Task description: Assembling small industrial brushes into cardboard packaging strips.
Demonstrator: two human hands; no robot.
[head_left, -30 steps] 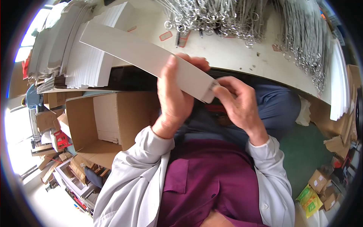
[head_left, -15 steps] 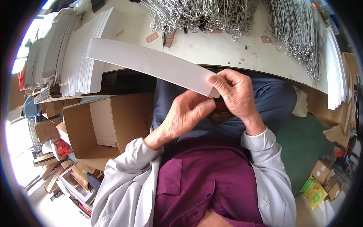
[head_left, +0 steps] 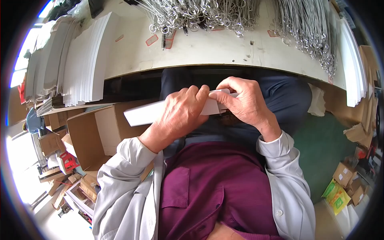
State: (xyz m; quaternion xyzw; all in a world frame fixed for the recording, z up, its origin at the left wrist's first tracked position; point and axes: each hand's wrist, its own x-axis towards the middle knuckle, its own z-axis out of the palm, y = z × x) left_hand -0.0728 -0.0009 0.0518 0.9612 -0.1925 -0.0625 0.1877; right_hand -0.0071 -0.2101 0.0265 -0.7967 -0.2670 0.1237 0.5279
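Observation:
A long, narrow white paper box [head_left: 142, 115] lies slantwise over my lap, its far-left end pointing past my left wrist. My left hand [head_left: 181, 109] is wrapped over the middle of it from above. At the box's right end, my right hand [head_left: 247, 101] is closed, thumb and fingers pinching about the end flap. A small grey ribbed bit shows beside the right fingertips; I cannot make out what it belongs to.
On the white table [head_left: 200, 54] lie two heaps of thin wire brushes with ring ends [head_left: 200, 16]. Stacks of flat white boxes [head_left: 86, 60] stand at the left, more white boxes [head_left: 352, 64] at the right. An open cardboard carton [head_left: 90, 138] sits below the table's left side.
The box has swung down from over the table to my lap and been drawn left. My left hand has moved from under its right end to grip its middle.

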